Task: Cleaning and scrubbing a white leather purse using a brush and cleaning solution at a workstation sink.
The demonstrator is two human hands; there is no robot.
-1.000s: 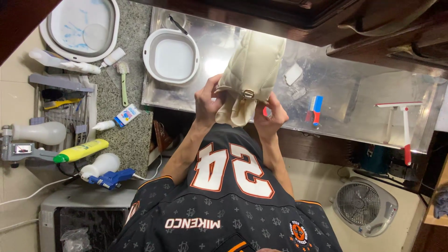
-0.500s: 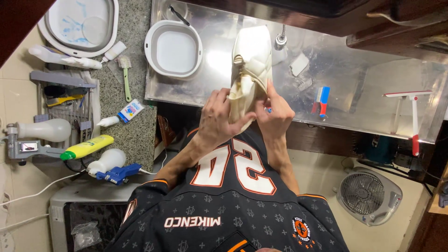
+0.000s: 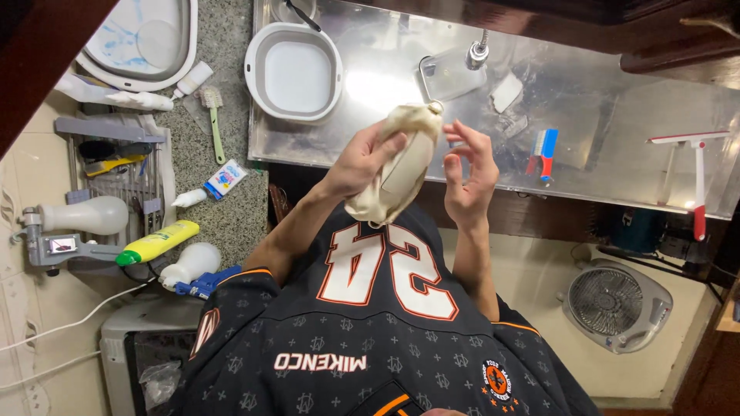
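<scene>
Clutching a bunched cream-coloured cloth (image 3: 397, 166) that half a second ago both hands gripped, the left hand (image 3: 362, 158) now holds it alone above the shiny steel counter (image 3: 617, 115) edge, the right hand (image 3: 466, 173) released, fingers spread beside it.

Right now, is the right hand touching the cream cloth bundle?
Apart. The head view shows the right hand open beside the cloth bundle, with a strip of dark background between its fingers and the cloth. The left hand alone grips it.
</scene>
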